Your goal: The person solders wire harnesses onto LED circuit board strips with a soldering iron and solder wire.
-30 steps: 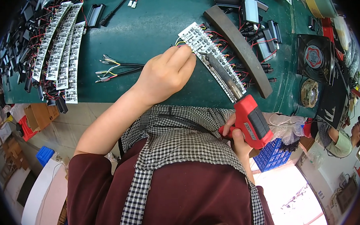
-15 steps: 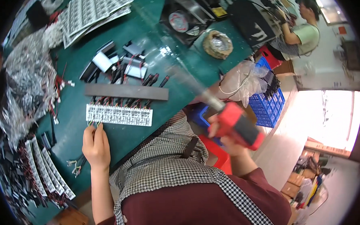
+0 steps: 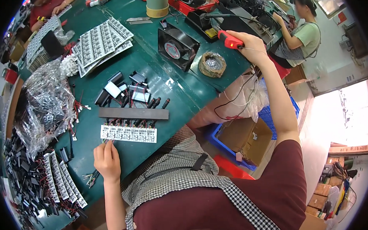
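PCB panel point(image 3: 129, 133) flat on tabletop point(image 3: 183, 99); grey bar point(image 3: 133, 113) just behind lies across its leads point(image 3: 128, 122), probably as a weight.
Left hand point(image 3: 107, 161) pinches thin wires point(image 3: 104, 141) at panel's left end, likely to steady them; right hand point(image 3: 253, 47) grips red soldering iron point(image 3: 231, 40) near yellow sponge point(image 3: 211, 33), tip unclear.

Worker's left hand point(image 3: 107, 162) pinches thin wires point(image 3: 104, 141) at near edge of white circuit board point(image 3: 129, 134); dark bar point(image 3: 134, 114) lies just beyond. Right hand point(image 3: 253, 48) grips red tool point(image 3: 231, 40), near round pot point(image 3: 207, 69) and black fan point(image 3: 184, 42).
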`<state>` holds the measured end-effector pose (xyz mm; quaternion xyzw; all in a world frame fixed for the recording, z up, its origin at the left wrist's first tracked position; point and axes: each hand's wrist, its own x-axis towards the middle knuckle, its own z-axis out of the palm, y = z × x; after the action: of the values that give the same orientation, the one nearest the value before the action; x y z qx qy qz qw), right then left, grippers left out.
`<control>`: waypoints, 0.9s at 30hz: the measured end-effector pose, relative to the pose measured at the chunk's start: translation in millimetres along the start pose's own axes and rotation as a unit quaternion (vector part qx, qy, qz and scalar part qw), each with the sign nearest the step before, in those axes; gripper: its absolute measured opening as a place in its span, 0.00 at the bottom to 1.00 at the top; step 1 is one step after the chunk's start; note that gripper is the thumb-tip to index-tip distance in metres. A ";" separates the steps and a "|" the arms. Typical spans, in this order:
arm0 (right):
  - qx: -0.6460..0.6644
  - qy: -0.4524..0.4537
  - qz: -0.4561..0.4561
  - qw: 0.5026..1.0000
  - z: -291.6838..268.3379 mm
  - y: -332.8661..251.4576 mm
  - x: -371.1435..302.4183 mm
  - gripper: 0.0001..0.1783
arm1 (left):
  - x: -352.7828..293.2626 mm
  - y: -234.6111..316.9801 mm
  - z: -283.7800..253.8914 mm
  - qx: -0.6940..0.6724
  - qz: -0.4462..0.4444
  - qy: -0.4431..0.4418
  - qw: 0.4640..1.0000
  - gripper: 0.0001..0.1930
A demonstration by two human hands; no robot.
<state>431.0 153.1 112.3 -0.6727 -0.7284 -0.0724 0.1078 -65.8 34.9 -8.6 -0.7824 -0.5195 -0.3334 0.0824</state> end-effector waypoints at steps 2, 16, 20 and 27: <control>-0.022 -0.029 -0.009 0.999 5.2 0.4 6.9 0.29 | 0.3 -1.0 0.5 0.002 0.010 0.010 1.000 0.09; 0.741 0.064 0.223 0.631 -19.4 -0.9 -69.5 0.23 | 0.7 1.1 -1.9 -0.049 -0.026 0.010 0.998 0.08; 0.885 0.023 0.191 0.425 -12.3 -2.1 -108.0 0.27 | 1.7 0.5 -2.0 -0.043 -0.017 0.019 0.999 0.07; 0.968 -0.042 0.145 0.199 -5.3 -24.3 -132.2 0.30 | -1.3 -2.7 -3.3 -0.043 -0.021 0.015 0.999 0.08</control>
<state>416.6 22.2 84.7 -0.1379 -0.1220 0.7348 0.6528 -69.9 33.6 -7.4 -0.7691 -0.5196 -0.3688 0.0495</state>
